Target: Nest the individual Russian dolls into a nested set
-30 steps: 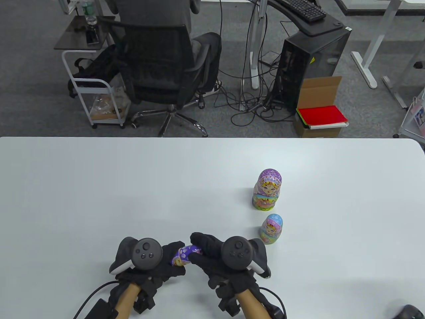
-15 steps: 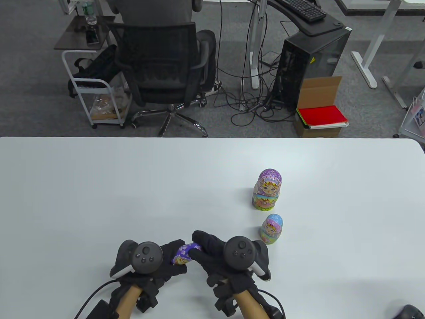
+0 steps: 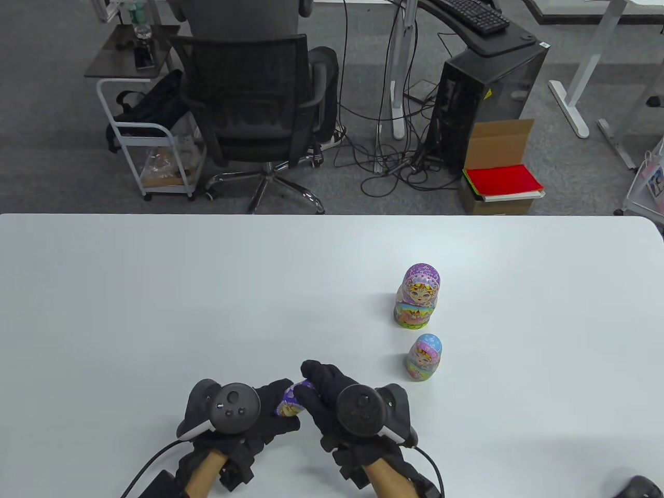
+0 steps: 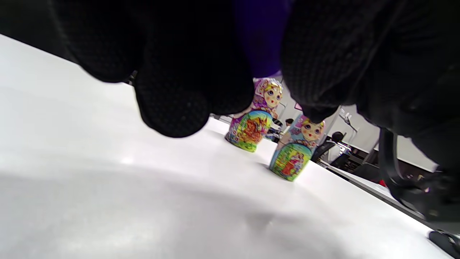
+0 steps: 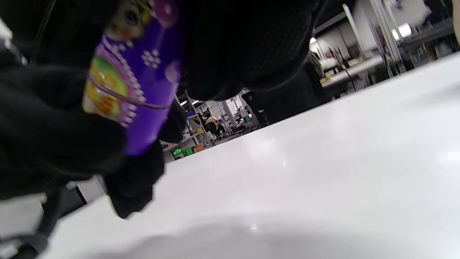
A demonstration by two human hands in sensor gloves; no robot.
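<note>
Table view: your left hand (image 3: pixel 244 415) and right hand (image 3: pixel 342 404), both closed, grip the glossy dark-purple painted doll (image 3: pixel 291 400) at 6 o'clock on the white bench (image 3: pixel 155 311).

Right wrist view: seam visible; likely light, hollow, slippery. Grip either side of the seam.

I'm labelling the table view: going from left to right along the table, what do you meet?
left hand → purple doll held between both hands → right hand → the two standing dolls: larger pink-hooded doll, small blue-hooded doll.
</note>
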